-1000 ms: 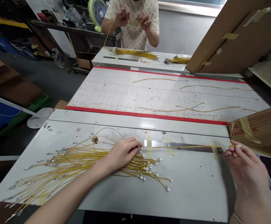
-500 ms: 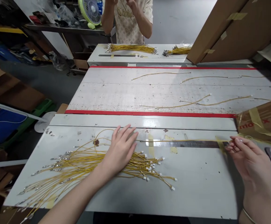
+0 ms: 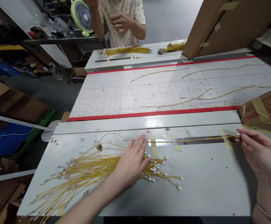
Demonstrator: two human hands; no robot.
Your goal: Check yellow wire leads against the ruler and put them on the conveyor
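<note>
Yellow wire (image 3: pixel 184 141) runs almost straight along a metal ruler (image 3: pixel 203 142) that lies on the tabletop (image 3: pixel 196 186), stretching between the two hands. The right hand (image 3: pixel 264 152) pinches it between thumb and fingers at the end with the white connector (image 3: pixel 237 134), just past the ruler's right end. The left hand (image 3: pixel 132 165) lies flat, palm down, its fingers straight and close together, the thumb held a little apart. Its fingertips cover the wire just beside the ruler's left end; whether they press on it cannot be told. A short piece with a metal tip (image 3: pixel 123 140) shows on the far side of those fingers. Beneath and around the left hand spreads a bundle of similar wires (image 3: pixel 98 165), white connectors toward the right, metal ends toward the left.
</note>
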